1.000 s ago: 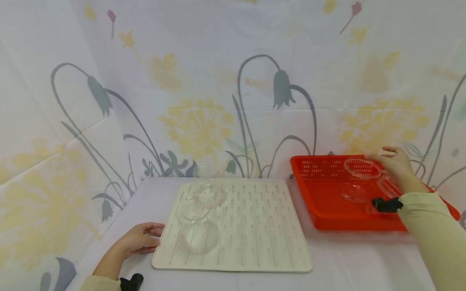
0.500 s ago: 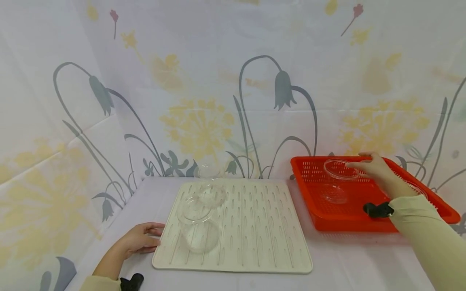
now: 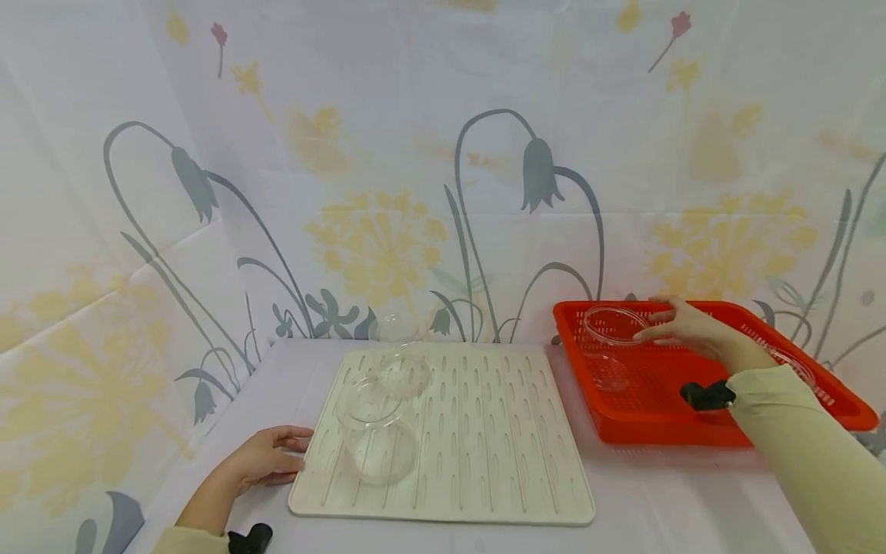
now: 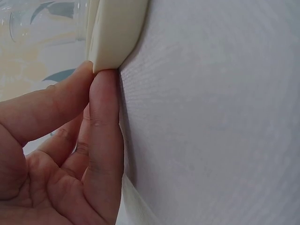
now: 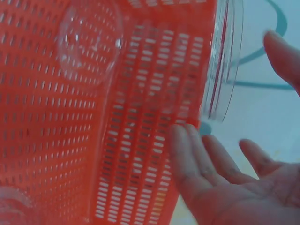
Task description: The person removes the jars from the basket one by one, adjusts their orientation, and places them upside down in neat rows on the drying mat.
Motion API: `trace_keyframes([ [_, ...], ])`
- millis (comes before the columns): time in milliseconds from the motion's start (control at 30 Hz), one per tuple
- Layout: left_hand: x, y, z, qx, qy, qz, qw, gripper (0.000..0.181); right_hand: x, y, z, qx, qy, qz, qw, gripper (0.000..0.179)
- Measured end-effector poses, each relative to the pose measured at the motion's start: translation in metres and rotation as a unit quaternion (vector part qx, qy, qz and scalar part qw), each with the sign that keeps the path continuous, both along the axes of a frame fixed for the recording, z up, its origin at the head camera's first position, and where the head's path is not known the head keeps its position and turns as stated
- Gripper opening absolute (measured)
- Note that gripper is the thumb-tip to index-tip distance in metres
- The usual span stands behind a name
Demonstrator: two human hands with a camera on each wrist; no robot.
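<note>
My left hand (image 3: 266,459) lies at the left edge of the cream ridged drying mat (image 3: 498,431). In the left wrist view its fingertips (image 4: 104,82) touch the mat's edge. On the mat's left side stand a nearer clear jar (image 3: 379,454) and a farther clear jar (image 3: 403,371), both upright. My right hand (image 3: 692,331) is over the red basket (image 3: 661,435), fingers extended and spread. Beside its fingertips a clear wide-rimmed jar (image 3: 609,375) stands upright at the basket's left end; the right wrist view shows the jar's rim (image 5: 220,70) between raised thumb and fingers.
Another clear jar (image 3: 792,365) sits at the basket's right side, partly behind the right arm. The perforated basket is right of the mat on a white-covered table (image 3: 651,500). A flower-printed cloth (image 3: 415,154) hangs behind.
The right hand and the clear jar at its fingertips have shifted left inside the basket, coming to the left end. The left hand and the jars on the mat have stayed put.
</note>
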State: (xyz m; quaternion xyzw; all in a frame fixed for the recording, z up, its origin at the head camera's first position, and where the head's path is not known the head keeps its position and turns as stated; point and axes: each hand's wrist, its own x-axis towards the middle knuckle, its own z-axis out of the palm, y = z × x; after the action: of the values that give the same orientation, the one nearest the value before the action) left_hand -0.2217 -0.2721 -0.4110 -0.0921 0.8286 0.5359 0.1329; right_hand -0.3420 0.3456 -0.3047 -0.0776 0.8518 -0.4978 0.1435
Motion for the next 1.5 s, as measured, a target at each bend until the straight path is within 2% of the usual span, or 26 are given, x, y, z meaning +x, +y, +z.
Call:
trace_keyframes([
  [233, 0.001, 0.000, 0.002, -0.003, -0.003, 0.001, 1.0000, 0.054, -0.012, 0.008, -0.013, 0.063, -0.068, 0.033, 0.9951, 0.097],
  [533, 0.000, 0.000, 0.002, -0.002, -0.005, 0.002, 1.0000, 0.054, -0.016, -0.004, -0.028, 0.045, -0.119, 0.034, 0.9913, 0.099],
  [867, -0.001, 0.000, 0.002, -0.002, -0.004, 0.003, 1.0000, 0.054, -0.017, -0.021, -0.017, 0.051, -0.105, 0.030, 0.9927, 0.098],
  [1100, -0.001, 0.001, 0.000, -0.003, -0.005, 0.010, 0.9999, 0.054, -0.014, -0.022, -0.014, 0.044, -0.089, 0.006, 0.9951, 0.077],
  [1200, 0.000, 0.001, 0.000, -0.003, -0.002, 0.012, 0.9999, 0.054, -0.012, -0.024, -0.009, 0.035, -0.076, 0.006, 0.9965, 0.075],
  [1500, 0.001, 0.001, 0.000, -0.001, 0.005, 0.005, 1.0000, 0.054, -0.004, -0.030, 0.003, 0.032, -0.053, -0.009, 0.9980, 0.086],
])
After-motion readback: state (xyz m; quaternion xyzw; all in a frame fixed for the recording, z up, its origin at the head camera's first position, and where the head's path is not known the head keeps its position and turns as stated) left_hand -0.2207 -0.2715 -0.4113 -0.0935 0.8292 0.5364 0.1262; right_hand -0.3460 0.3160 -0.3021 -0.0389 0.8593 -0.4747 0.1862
